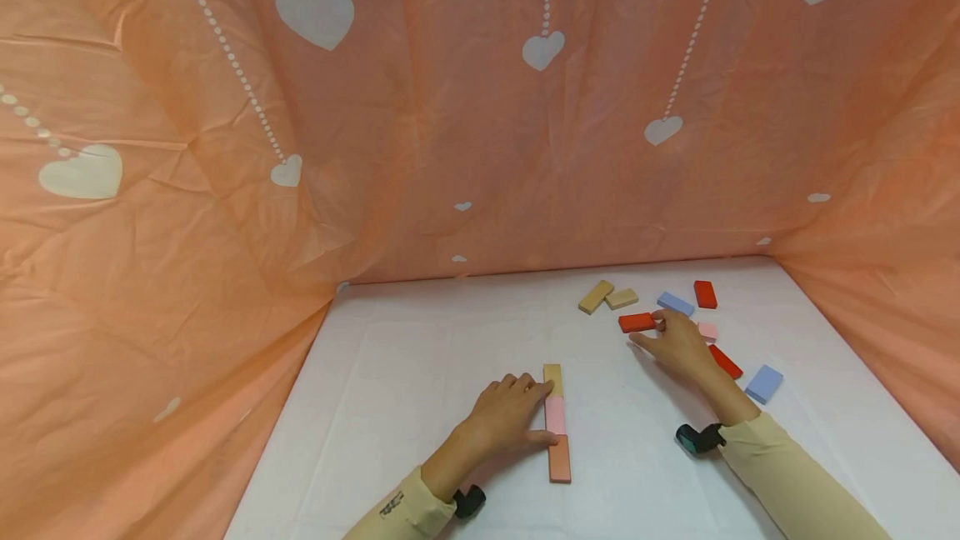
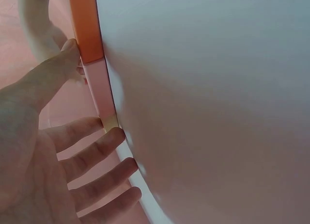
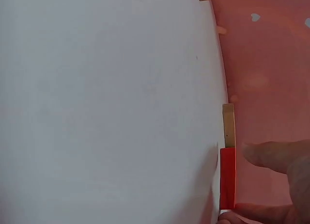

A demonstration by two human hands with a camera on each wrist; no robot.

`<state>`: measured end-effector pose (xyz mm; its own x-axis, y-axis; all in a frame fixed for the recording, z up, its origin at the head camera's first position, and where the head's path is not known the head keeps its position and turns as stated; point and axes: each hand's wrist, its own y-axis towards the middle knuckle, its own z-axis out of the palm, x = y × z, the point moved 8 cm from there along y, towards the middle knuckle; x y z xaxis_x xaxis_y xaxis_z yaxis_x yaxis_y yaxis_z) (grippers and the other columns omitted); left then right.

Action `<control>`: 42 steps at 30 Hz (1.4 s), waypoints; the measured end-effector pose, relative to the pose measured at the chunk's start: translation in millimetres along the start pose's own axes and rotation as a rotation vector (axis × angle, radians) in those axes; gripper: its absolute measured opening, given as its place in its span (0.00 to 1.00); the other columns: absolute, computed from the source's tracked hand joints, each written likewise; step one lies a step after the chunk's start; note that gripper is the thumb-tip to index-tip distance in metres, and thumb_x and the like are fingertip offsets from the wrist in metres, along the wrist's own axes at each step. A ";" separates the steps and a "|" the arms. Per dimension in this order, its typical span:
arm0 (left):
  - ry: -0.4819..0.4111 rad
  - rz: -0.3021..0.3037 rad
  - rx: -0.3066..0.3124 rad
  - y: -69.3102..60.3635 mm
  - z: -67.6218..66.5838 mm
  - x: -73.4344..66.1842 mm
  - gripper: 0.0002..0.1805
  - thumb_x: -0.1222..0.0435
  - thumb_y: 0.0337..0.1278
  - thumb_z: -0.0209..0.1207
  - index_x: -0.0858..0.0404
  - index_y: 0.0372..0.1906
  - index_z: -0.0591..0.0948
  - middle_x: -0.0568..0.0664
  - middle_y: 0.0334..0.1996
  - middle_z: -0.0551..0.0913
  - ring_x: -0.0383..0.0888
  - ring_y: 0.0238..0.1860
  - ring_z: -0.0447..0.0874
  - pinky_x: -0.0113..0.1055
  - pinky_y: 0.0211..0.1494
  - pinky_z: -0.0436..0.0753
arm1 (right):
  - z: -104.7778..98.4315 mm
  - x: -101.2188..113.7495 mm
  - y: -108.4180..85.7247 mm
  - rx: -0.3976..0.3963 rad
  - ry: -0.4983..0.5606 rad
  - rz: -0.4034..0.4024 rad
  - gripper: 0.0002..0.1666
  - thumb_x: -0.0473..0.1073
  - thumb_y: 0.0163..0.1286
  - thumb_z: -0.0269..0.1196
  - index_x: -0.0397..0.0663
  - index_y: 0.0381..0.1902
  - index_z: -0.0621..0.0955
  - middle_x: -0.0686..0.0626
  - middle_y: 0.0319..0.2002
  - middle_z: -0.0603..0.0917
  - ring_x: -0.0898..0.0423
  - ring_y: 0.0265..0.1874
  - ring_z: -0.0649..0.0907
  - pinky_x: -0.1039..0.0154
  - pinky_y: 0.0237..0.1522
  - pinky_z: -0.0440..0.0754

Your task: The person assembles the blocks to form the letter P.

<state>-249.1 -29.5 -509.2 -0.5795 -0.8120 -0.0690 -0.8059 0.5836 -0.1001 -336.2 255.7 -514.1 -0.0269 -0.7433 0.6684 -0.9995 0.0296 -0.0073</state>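
Observation:
A straight row lies on the white table: a tan block (image 1: pixel 552 373), a pink block (image 1: pixel 555 415) and an orange block (image 1: pixel 559 461). My left hand (image 1: pixel 504 417) rests along the row's left side, forefinger at the tan block and thumb at the orange one. In the left wrist view its fingers (image 2: pixel 97 149) extend loosely. Farther right, my right hand (image 1: pixel 678 346) reaches over a red block (image 1: pixel 636 322). A fingertip meets that block's right end, while the thumb stays apart from its near side. The right wrist view shows the red block (image 3: pixel 227 178) beside the spread fingers.
Behind the right hand lie two tan blocks (image 1: pixel 596 297), a blue block (image 1: pixel 676 303) and another red block (image 1: pixel 705 294). A small pink block (image 1: pixel 707 331), a third red block (image 1: pixel 726 362) and a second blue block (image 1: pixel 765 383) surround the right wrist. Orange cloth (image 1: pixel 480 148) encloses the table.

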 end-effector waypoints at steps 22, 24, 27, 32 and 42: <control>-0.043 -0.015 0.014 2.5 4.6 3.0 0.47 0.31 0.60 0.66 0.50 0.79 0.73 0.47 0.66 0.79 0.50 0.67 0.78 0.45 0.59 0.84 | 7.5 3.6 11.6 0.058 -0.099 -0.034 0.44 0.55 0.68 0.76 0.34 0.70 0.74 0.27 0.58 0.77 0.28 0.60 0.75 0.29 0.56 0.80; -0.037 -0.015 0.014 3.6 5.3 3.2 0.47 0.31 0.60 0.66 0.50 0.79 0.73 0.47 0.67 0.79 0.50 0.67 0.77 0.45 0.59 0.83 | 7.6 3.5 12.6 0.055 -0.102 -0.041 0.42 0.55 0.67 0.76 0.32 0.67 0.75 0.27 0.57 0.77 0.28 0.59 0.75 0.29 0.56 0.80; -0.033 -0.010 0.014 4.1 5.8 3.5 0.48 0.31 0.60 0.67 0.49 0.79 0.73 0.48 0.68 0.79 0.50 0.68 0.77 0.46 0.64 0.82 | 8.0 3.8 13.4 0.053 -0.108 -0.048 0.41 0.55 0.67 0.76 0.31 0.64 0.76 0.27 0.56 0.78 0.28 0.58 0.76 0.29 0.57 0.80; -0.041 0.008 0.009 4.0 5.0 3.7 0.47 0.32 0.61 0.67 0.51 0.79 0.72 0.49 0.67 0.79 0.49 0.68 0.77 0.45 0.71 0.77 | 8.3 3.8 14.1 0.052 -0.124 -0.040 0.41 0.55 0.67 0.76 0.30 0.64 0.76 0.28 0.56 0.78 0.29 0.57 0.77 0.30 0.57 0.80; -0.052 0.028 0.001 3.1 4.1 3.6 0.47 0.32 0.62 0.66 0.53 0.78 0.73 0.48 0.67 0.79 0.48 0.66 0.78 0.43 0.68 0.79 | 10.3 8.1 15.4 0.044 -0.101 -0.074 0.39 0.52 0.67 0.76 0.28 0.63 0.77 0.28 0.56 0.81 0.30 0.58 0.79 0.31 0.60 0.79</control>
<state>-253.2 -30.6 -513.8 -0.5950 -0.7942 -0.1236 -0.7891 0.6064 -0.0983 -352.0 243.3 -516.5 0.0483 -0.8062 0.5897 -0.9984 -0.0559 0.0054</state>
